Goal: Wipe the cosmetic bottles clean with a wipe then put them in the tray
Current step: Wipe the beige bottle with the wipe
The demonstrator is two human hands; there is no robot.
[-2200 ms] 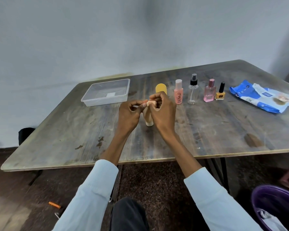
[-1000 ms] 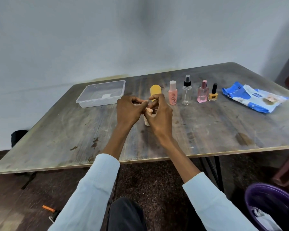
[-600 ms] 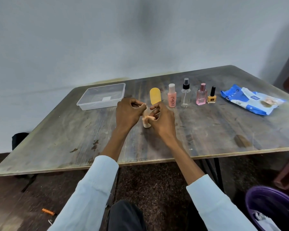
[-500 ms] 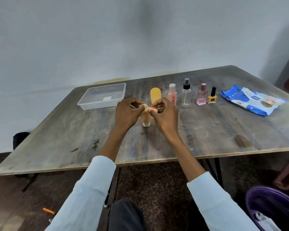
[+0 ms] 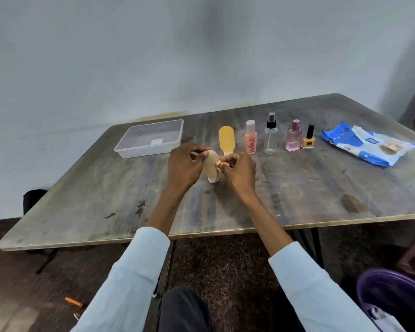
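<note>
Six cosmetic bottles are on the wooden surface [image 5: 297,188]. Five of them stand in one row at the far side: a yellow tube [image 5: 226,139] standing on its cap, a peach bottle [image 5: 250,137], a clear spray bottle [image 5: 271,134], a pink perfume bottle [image 5: 293,136] and a yellow nail polish [image 5: 308,138]. The sixth one, a beige tube [image 5: 211,167], stands on its white cap nearer to the person, between the two hands.

The left hand [image 5: 183,165] has its fingers curled against the left side of the beige tube near the top. The right hand [image 5: 240,170] pinches a small crumpled wipe [image 5: 218,163] with thumb and fingers and holds it against the right side of the same tube.

One clear plastic tray [image 5: 130,149] lies at the far left of the surface, and no bottle is inside it. One blue and white pack of wipes [image 5: 369,146] lies at the far right. One purple bin [image 5: 393,295] is on the floor at the lower right, with some white material in it.
</note>
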